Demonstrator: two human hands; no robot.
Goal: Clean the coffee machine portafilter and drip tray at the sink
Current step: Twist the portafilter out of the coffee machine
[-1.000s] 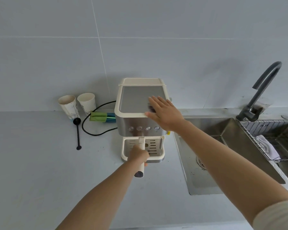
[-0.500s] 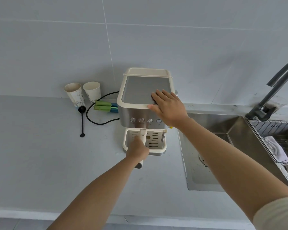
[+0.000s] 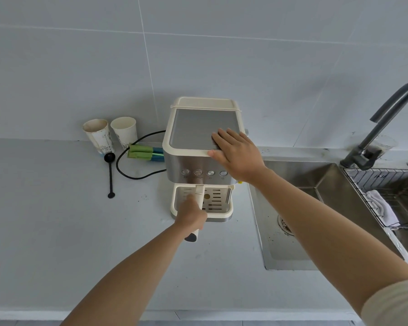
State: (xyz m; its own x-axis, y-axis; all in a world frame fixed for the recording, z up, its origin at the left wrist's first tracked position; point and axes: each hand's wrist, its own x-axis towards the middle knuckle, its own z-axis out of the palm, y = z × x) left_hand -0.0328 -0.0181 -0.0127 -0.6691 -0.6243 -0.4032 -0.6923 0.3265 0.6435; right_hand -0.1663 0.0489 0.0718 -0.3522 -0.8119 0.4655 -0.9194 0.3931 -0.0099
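Presently, at the back of the bench, just left of the sink [image 3: 299, 208]:

Coffee machine [image 3: 201, 147]: cream and steel, upright against the wall, cord trailing left.

Portafilter [image 3: 198, 196]: still seated under the brew head; cream handle projecting toward the bench's front edge, dark tip showing below the fist.

Drip tray [image 3: 218, 214]: slotted, in place at the machine's base, directly beneath the handle.

Left hand [image 3: 191, 216]: fingers wrapped closed round the portafilter handle.

Right hand [image 3: 237, 152]: flat, fingers spread, pressing the machine's top near its right front corner; grips nothing.

Also on the bench, back left: two paper cups [image 3: 111, 135], a black scoop [image 3: 110, 175], green and blue brushes [image 3: 146, 153]. In the sink's right half, a wire basket [image 3: 391, 196] holding a white cloth [image 3: 379, 205].

Hazards, as judged: the handle likely needs a sideways twist to release; if the bracing palm lifts, the machine may skid or tip toward the front edge. A sudden release could fling grounds over the bench or knock the tray loose. Nothing has reached the sink yet.
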